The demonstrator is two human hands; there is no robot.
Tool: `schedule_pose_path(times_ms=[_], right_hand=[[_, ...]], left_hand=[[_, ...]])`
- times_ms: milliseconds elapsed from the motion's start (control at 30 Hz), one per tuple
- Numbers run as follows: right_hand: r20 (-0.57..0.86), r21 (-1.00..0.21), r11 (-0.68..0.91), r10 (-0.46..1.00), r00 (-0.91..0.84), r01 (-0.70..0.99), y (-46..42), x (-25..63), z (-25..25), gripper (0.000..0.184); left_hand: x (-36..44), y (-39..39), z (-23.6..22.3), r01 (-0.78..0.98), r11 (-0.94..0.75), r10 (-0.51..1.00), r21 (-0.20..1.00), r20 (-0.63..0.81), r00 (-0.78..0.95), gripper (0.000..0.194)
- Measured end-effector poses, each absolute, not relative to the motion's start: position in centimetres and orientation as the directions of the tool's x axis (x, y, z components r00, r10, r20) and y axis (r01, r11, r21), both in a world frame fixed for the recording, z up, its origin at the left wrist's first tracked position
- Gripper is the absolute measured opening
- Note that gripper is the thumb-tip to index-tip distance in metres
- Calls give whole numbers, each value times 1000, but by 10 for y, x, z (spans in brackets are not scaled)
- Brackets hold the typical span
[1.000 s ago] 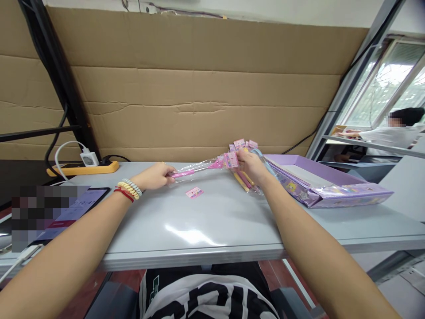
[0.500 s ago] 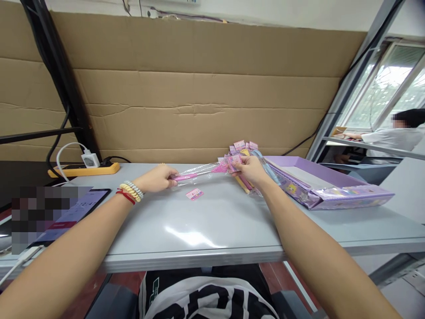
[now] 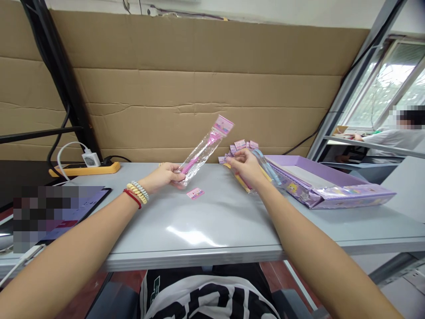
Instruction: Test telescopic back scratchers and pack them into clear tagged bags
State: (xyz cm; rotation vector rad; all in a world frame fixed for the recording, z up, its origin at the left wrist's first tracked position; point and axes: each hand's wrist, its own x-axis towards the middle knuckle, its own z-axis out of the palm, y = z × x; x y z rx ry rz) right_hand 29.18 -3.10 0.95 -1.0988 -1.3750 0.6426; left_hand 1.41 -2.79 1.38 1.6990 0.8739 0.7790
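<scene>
My left hand [image 3: 168,175] is closed on the lower end of a clear plastic packet [image 3: 203,153]. Inside it is a slim pink stick-like item with a wider pink top; its exact kind I cannot make out. The packet tilts up to the right, its pink header card [image 3: 223,125] uppermost. My right hand [image 3: 246,167] is over a pile of similar packets [image 3: 244,182] with yellow, red and blue contents. Its fingers are slightly bent, with nothing visible between them. A loose pink card [image 3: 195,193] lies flat on the table between the hands.
A purple open box [image 3: 332,190] stands right of the pile on the grey table [image 3: 159,230]. At left are a tablet [image 3: 78,212] and a yellow power strip [image 3: 102,169] with a white plug. Cardboard [image 3: 199,53] lines the back. Another person [image 3: 405,133] sits at far right.
My right hand has let go of the packet's card end and shifted slightly over the pile. In my left hand the packet has swung from nearly level to tilted upward.
</scene>
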Motion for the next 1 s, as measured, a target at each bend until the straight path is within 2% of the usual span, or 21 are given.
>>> schedule_pose_path(times_ms=[100,167,233,300,400,567,667,867,933,1000], right_hand=[[481,-786,535,844,-238,310,-40,274,2,35],[441,-725,614,761,-475,310,-48,260,-1,29],[377,-684,657,690,-618,317,-56,247,-1,25],[343,-654,684,649,-679,323,-60,238,-1,23],[384,-642,689,668,-638,335,-61,233,-2,20],[356,-703,583,785,-507,409,-59,236,-1,17],[389,-632,577,814,-432,518,-62,236,2,15],[422,-476,559,822,-382,678,-65,230,1,43],[432,-424,569,811,-395,704,-64,229,-1,41],[432,-372,593,792,-432,714,-64,228,-1,30]], left_hand=[[26,-29,6,24,-110,864,994,84,497,29],[34,-32,1,-13,-67,871,998,65,488,32],[39,-35,-1,-9,-75,866,997,69,496,33],[42,-37,-2,8,-141,848,990,116,517,32],[44,-39,-2,14,-213,817,977,170,551,31],[44,-42,1,51,-295,816,954,224,532,29],[45,-44,3,96,-303,799,948,198,568,28],[51,-55,8,59,-174,781,983,101,616,30],[53,-59,10,47,-169,778,985,104,620,32],[54,-62,11,117,-251,782,961,131,609,34]])
